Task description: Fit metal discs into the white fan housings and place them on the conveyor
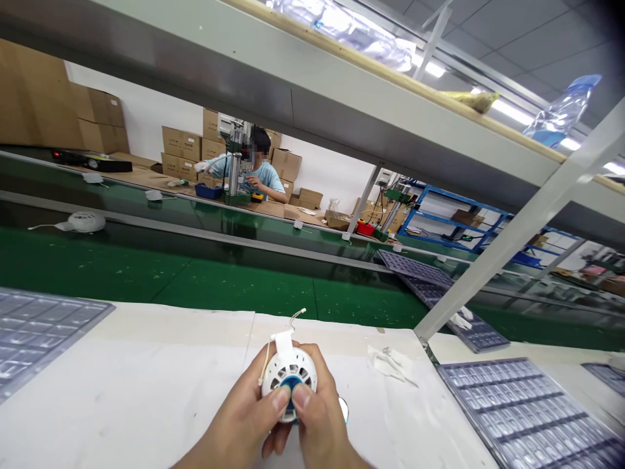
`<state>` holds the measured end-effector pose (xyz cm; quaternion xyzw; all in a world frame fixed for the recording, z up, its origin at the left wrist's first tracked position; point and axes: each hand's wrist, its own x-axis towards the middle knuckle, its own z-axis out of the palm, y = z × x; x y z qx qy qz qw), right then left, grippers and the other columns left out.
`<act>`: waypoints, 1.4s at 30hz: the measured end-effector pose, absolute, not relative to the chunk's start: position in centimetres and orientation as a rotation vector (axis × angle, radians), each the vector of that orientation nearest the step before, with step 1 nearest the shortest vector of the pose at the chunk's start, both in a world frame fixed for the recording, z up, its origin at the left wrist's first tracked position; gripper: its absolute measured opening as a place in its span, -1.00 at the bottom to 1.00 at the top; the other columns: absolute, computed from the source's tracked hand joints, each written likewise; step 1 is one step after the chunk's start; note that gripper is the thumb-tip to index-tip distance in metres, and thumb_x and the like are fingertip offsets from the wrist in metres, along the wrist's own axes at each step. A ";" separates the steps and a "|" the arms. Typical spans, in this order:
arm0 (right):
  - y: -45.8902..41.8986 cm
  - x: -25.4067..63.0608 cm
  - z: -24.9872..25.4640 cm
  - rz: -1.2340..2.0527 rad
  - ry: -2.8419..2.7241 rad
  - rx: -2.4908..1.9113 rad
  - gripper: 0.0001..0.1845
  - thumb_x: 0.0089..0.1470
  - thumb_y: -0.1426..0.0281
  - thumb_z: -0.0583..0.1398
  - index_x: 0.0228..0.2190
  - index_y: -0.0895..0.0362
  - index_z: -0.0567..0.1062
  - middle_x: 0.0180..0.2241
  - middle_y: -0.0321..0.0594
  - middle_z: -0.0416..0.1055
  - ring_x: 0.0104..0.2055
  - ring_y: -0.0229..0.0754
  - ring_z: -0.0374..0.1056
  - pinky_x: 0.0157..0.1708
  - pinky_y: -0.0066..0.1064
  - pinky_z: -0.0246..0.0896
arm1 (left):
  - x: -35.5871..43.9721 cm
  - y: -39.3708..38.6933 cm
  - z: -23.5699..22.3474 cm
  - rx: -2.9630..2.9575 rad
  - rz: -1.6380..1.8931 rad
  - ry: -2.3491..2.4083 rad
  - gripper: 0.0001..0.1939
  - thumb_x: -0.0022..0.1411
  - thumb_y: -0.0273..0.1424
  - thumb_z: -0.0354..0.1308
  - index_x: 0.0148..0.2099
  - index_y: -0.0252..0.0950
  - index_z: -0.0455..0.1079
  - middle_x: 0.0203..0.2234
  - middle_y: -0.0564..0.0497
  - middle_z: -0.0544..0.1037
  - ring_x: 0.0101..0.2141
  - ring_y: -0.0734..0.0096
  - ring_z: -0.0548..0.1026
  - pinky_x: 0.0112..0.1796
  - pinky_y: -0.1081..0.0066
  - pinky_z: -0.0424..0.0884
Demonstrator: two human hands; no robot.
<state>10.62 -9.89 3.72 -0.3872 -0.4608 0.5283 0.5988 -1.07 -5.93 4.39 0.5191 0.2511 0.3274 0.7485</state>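
Note:
Both hands grip a round white fan housing (306, 369) with slotted vents, just above the white work surface. My left hand (248, 402) wraps its left side, and my right hand (321, 407) wraps the right. The two thumbs press side by side on the blue centre (291, 382). A flat white tab (284, 344) sticks up from the housing's top. Thin wires with small white connectors (303, 311) hang off it. Behind my right hand, a white round piece with a blue edge (344, 409) shows only in part.
A crumpled white tissue (392, 365) lies to the right. Clear plastic trays stand at left (43, 326) and right (532, 404). Beyond runs a green conveyor belt (219, 280) with another white fan part (86, 222). A shelf post (498, 254) slants at right. A person (266, 176) sits across at a press.

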 end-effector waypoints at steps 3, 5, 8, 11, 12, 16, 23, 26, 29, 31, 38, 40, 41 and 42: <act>-9.9 10.7 3.4 1.191 -1.053 -0.962 -0.30 -0.01 -0.16 0.18 -0.07 0.13 0.29 -0.53 -0.35 0.34 -0.69 -0.42 0.09 -0.70 -0.57 0.13 | -0.8 -5.9 3.9 1.060 0.731 0.531 -0.23 0.10 0.04 0.19 0.20 -0.22 0.02 -0.51 0.08 0.45 -0.55 0.44 0.37 -0.52 0.46 0.29; -9.8 10.8 3.4 1.142 -1.078 -1.014 -0.27 -0.02 -0.15 0.20 -0.03 0.13 0.29 -0.52 -0.37 0.31 -0.67 -0.41 0.10 -0.68 -0.56 0.14 | -0.8 -5.8 3.7 0.969 0.758 0.562 -0.30 0.11 -0.01 0.21 0.18 -0.18 0.07 -0.49 0.08 0.47 -0.52 0.41 0.40 -0.51 0.47 0.32; -9.6 10.7 3.7 1.116 -1.160 -1.047 -0.32 0.05 -0.08 0.21 0.03 0.11 0.27 -0.50 -0.37 0.31 -0.61 -0.34 0.24 -0.58 -0.48 0.25 | -0.8 -5.4 3.9 0.832 0.762 0.609 -0.46 0.10 -0.11 0.26 0.07 -0.16 0.22 -0.56 0.13 0.41 -0.56 0.47 0.32 -0.58 0.54 0.26; -9.2 10.8 3.6 1.113 -1.245 -1.066 -0.39 0.15 -0.01 0.15 0.10 0.07 0.22 -0.55 -0.41 0.30 -0.55 -0.25 0.34 -0.50 -0.42 0.30 | -0.6 -4.7 4.1 0.794 0.761 0.630 -0.64 0.12 -0.14 0.26 -0.11 -0.21 0.36 -0.62 0.14 0.40 -0.64 0.55 0.24 -0.62 0.57 0.24; -9.0 10.9 3.3 1.103 -1.260 -1.081 -0.39 0.19 0.00 0.11 0.12 0.07 0.19 -0.55 -0.41 0.31 -0.54 -0.23 0.36 -0.53 -0.42 0.29 | -0.5 -4.2 4.1 0.785 0.760 0.640 -0.67 0.14 -0.10 0.23 -0.19 -0.24 0.38 -0.68 0.13 0.37 -0.67 0.54 0.22 -0.64 0.54 0.25; -8.2 11.8 1.9 0.875 -1.245 -1.309 -0.48 0.26 0.09 0.03 0.14 0.07 0.13 -0.41 -0.30 0.39 -0.48 -0.19 0.38 -0.53 -0.41 0.27 | -0.4 -1.8 3.4 0.616 0.812 0.737 -0.61 0.25 -0.04 0.07 -0.30 -0.29 0.40 -0.70 0.04 0.40 -0.65 0.38 0.35 -0.60 0.38 0.43; -7.2 13.4 1.0 0.481 -1.306 -1.555 -0.65 0.17 0.37 0.06 0.01 0.14 0.27 -0.55 -0.45 0.22 -0.49 -0.21 0.25 -0.41 -0.38 0.17 | -0.9 0.5 2.4 0.562 0.926 0.827 -0.64 0.29 -0.22 0.11 0.04 -0.33 0.27 -0.13 -0.31 0.56 -0.50 0.46 0.48 -0.42 0.41 0.50; -7.0 13.6 1.1 0.456 -1.315 -1.572 -0.70 0.15 0.41 0.06 -0.05 0.13 0.32 -0.58 -0.45 0.23 -0.51 -0.22 0.25 -0.44 -0.41 0.12 | -0.9 0.1 2.4 0.604 0.917 0.845 -0.61 0.26 -0.21 0.15 0.02 -0.32 0.21 -0.14 -0.26 0.55 -0.49 0.45 0.47 -0.38 0.37 0.49; -6.9 13.6 1.2 0.419 -1.376 -1.609 -0.79 0.13 0.43 0.07 -0.18 0.10 0.40 -0.57 -0.40 0.28 -0.49 -0.19 0.27 -0.44 -0.40 0.11 | -0.8 -0.5 2.4 0.730 0.901 0.830 -0.65 0.24 -0.19 0.17 -0.03 -0.28 0.26 -0.23 -0.12 0.54 -0.46 0.43 0.45 -0.38 0.37 0.45; -6.8 13.7 1.2 0.341 -1.440 -1.612 -0.83 0.10 0.45 0.06 -0.26 0.10 0.42 -0.48 -0.30 0.36 -0.40 -0.15 0.30 -0.37 -0.36 0.14 | -0.6 -0.9 2.3 0.856 0.919 0.836 -0.68 0.26 -0.15 0.12 -0.05 -0.24 0.30 -0.26 -0.04 0.51 -0.46 0.42 0.42 -0.42 0.39 0.39; -5.3 16.8 2.7 0.374 -1.403 -1.662 -0.75 0.15 0.44 -0.01 -0.36 0.14 0.46 -0.41 -0.19 0.43 -0.30 -0.10 0.35 -0.28 -0.29 0.20 | -0.3 -2.7 1.2 1.485 0.884 0.941 -0.52 0.04 -0.21 0.31 0.03 -0.17 0.43 0.08 -0.13 0.43 0.10 -0.02 0.33 0.11 0.14 0.22; -5.5 18.9 4.1 0.453 -1.431 -1.678 -0.74 0.17 0.41 0.01 -0.35 0.13 0.49 -0.50 -0.25 0.42 -0.40 -0.13 0.36 -0.37 -0.33 0.22 | -0.4 -3.2 1.0 1.831 0.628 0.929 -0.18 -0.06 -0.23 0.37 0.27 -0.10 0.24 0.31 -0.14 0.18 0.27 -0.13 0.09 0.21 -0.01 0.07; -6.0 19.9 4.7 0.513 -1.488 -1.679 -0.76 0.17 0.40 0.04 -0.31 0.12 0.51 -0.48 -0.26 0.45 -0.40 -0.13 0.38 -0.38 -0.33 0.24 | -0.3 -3.3 1.1 1.982 0.453 0.917 -0.03 -0.09 -0.21 0.39 0.35 -0.07 0.10 0.38 -0.12 0.03 0.32 -0.17 -0.02 0.23 -0.08 0.02; -6.7 20.9 5.1 0.580 -1.574 -1.675 -0.78 0.15 0.39 0.10 -0.23 0.09 0.53 -0.39 -0.23 0.51 -0.32 -0.10 0.42 -0.32 -0.30 0.29 | -0.3 -3.4 1.2 2.092 0.288 0.906 0.08 -0.13 -0.18 0.42 0.39 -0.06 -0.01 0.41 -0.11 -0.08 0.34 -0.20 -0.11 0.23 -0.14 -0.01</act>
